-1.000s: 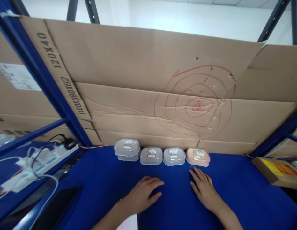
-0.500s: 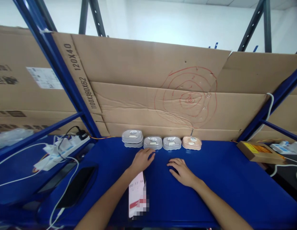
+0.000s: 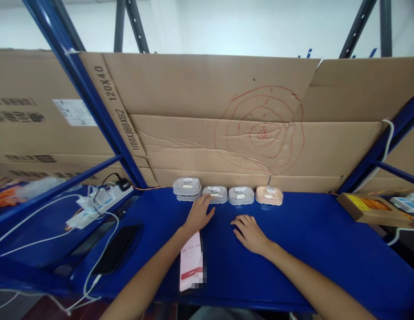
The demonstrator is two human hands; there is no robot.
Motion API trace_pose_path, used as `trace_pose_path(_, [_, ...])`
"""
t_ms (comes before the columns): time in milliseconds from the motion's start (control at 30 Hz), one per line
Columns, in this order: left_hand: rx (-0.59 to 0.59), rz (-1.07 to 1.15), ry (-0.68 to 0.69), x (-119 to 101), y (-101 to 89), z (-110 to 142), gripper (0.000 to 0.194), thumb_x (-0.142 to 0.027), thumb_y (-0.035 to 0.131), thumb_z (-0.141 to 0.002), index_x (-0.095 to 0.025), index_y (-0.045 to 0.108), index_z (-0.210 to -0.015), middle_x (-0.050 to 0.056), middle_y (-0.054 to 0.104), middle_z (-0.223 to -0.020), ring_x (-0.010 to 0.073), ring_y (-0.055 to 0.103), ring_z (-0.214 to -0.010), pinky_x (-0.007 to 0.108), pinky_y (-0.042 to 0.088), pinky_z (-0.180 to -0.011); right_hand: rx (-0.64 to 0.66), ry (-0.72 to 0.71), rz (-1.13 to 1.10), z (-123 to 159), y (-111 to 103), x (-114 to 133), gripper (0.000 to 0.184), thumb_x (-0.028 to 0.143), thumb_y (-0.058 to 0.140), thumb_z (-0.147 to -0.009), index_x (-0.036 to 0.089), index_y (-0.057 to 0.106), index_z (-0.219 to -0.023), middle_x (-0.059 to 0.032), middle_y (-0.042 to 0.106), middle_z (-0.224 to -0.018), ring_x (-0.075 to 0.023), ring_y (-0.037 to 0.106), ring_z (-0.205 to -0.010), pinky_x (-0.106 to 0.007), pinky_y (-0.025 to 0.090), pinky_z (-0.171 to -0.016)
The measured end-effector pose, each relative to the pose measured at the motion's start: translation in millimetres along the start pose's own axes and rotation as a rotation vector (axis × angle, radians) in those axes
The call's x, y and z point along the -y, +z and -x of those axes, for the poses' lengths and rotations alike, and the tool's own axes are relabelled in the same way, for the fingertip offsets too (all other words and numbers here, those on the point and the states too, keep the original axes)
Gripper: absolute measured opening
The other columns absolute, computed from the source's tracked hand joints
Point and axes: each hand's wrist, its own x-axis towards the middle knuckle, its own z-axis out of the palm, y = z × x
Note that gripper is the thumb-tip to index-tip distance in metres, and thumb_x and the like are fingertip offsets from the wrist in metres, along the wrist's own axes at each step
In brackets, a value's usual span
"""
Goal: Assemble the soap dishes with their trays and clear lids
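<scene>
Along the back of the blue tabletop (image 3: 280, 266) runs a row of small lidded plastic cases. At its left end two grey cases (image 3: 186, 188) are stacked, then come a grey case (image 3: 218, 194), another grey case (image 3: 241, 196) and a peach case (image 3: 269, 196). My left hand (image 3: 198, 215) stretches its fingers to the front left edge of the first single grey case; I cannot tell if they touch it. My right hand (image 3: 251, 234) lies low over the tabletop, fingers loosely extended and holding nothing. Under my left wrist lies a phone (image 3: 190, 262) showing a timer.
A cardboard panel (image 3: 180, 98) with red hand-drawn rings stands behind the cases. On the left are a dark phone (image 3: 116, 250), a white power strip (image 3: 100, 206) and loose white cables. A cardboard box (image 3: 373, 210) sits at the right edge. Blue posts (image 3: 93, 102) frame the sides.
My left hand has reached farther forward, its fingers now at the grey case. My right hand stays in about the same place. The camera view has tilted down slightly.
</scene>
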Motion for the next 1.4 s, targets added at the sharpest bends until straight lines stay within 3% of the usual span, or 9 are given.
trace_pose_path(167, [-0.038, -0.015, -0.028, 11, -3.7, 0, 0.039, -0.039, 0.069, -0.104, -0.019, 0.065, -0.137, 0.012, 0.066, -0.14, 0.0267, 0.07, -0.118, 0.049, 0.062, -0.099, -0.012, -0.005, -0.007, 3, 0, 2, 0.031, 0.025, 0.052, -0.109, 0.022, 0.065, -0.136, -0.0144, 0.069, -0.132, -0.0304, 0.062, -0.127, -0.049, 0.05, -0.104])
trace_pose_path(400, [0.004, 0.01, -0.087, 15, -0.5, 3, 0.04, -0.039, 0.069, -0.104, -0.019, 0.064, -0.138, 0.012, 0.066, -0.14, 0.027, 0.069, -0.119, 0.05, 0.061, -0.1, -0.005, -0.028, -0.024, 8, -7, 4, 0.035, 0.027, 0.052, -0.109, 0.024, 0.063, -0.142, -0.0137, 0.068, -0.135, -0.03, 0.062, -0.128, -0.05, 0.051, -0.108])
trace_pose_path(567, [0.079, 0.081, -0.155, 13, 1.9, 7, 0.049, -0.041, 0.079, -0.094, -0.024, 0.064, -0.137, 0.017, 0.048, -0.162, 0.0413, 0.049, -0.149, 0.064, 0.047, -0.118, -0.011, -0.034, -0.03, 9, -9, 2, 0.036, 0.028, 0.053, -0.109, 0.024, 0.063, -0.143, -0.0138, 0.068, -0.136, -0.0294, 0.063, -0.129, -0.05, 0.052, -0.109])
trace_pose_path(633, [0.128, 0.125, -0.164, 12, 2.4, 8, 0.047, -0.038, 0.08, -0.093, -0.025, 0.063, -0.135, 0.017, 0.046, -0.164, 0.0421, 0.047, -0.152, 0.064, 0.046, -0.119, -0.015, -0.034, -0.034, 10, -9, 2, 0.035, 0.028, 0.053, -0.109, 0.025, 0.063, -0.142, -0.0133, 0.068, -0.136, -0.0287, 0.063, -0.129, -0.049, 0.053, -0.109])
trace_pose_path(733, [0.206, 0.195, -0.144, 7, -0.3, 9, 0.047, -0.035, 0.08, -0.091, -0.027, 0.062, -0.133, 0.014, 0.05, -0.16, 0.0399, 0.05, -0.15, 0.061, 0.046, -0.12, -0.042, -0.019, -0.041, 11, -7, 1, 0.039, 0.028, 0.054, -0.108, 0.026, 0.059, -0.147, -0.0142, 0.065, -0.143, -0.0292, 0.061, -0.134, -0.051, 0.052, -0.112])
trace_pose_path(867, [0.309, 0.294, -0.074, -7, -11.9, 9, 0.053, -0.037, 0.085, -0.085, -0.029, 0.062, -0.132, 0.012, 0.052, -0.156, 0.0376, 0.059, -0.14, 0.057, 0.048, -0.118, -0.123, 0.031, -0.049, 11, -4, 3, 0.054, 0.033, 0.055, -0.107, 0.025, 0.043, -0.16, -0.019, 0.049, -0.161, -0.0336, 0.049, -0.15, -0.057, 0.045, -0.119])
trace_pose_path(1133, [0.487, 0.474, 0.091, -39, -30.9, 10, 0.093, -0.045, 0.089, -0.081, -0.033, 0.044, -0.161, 0.012, 0.05, -0.156, 0.0348, 0.061, -0.137, 0.05, 0.051, -0.117, -0.185, 0.01, -0.052, 11, -3, 10, 0.082, 0.048, 0.063, -0.104, 0.03, 0.018, -0.17, -0.0223, 0.027, -0.174, -0.0418, 0.031, -0.162, -0.067, 0.038, -0.123])
trace_pose_path(1267, [0.536, 0.52, 0.127, -44, -30.8, 11, 0.088, -0.047, 0.086, -0.085, -0.037, 0.045, -0.162, 0.01, 0.051, -0.157, 0.0348, 0.059, -0.14, 0.05, 0.048, -0.119, -0.155, -0.025, -0.047, 12, -3, 7, 0.082, 0.05, 0.061, -0.105, 0.029, 0.018, -0.171, -0.0227, 0.027, -0.175, -0.0408, 0.026, -0.164, -0.068, 0.035, -0.125])
trace_pose_path(1400, [0.557, 0.548, 0.128, -42, -28.2, 10, 0.087, -0.05, 0.085, -0.086, -0.037, 0.045, -0.162, 0.011, 0.05, -0.161, 0.0371, 0.053, -0.146, 0.055, 0.043, -0.123, -0.121, -0.062, -0.044, 12, -4, 3, 0.08, 0.052, 0.061, -0.105, 0.027, 0.023, -0.171, -0.0215, 0.034, -0.174, -0.0374, 0.031, -0.163, -0.063, 0.038, -0.126])
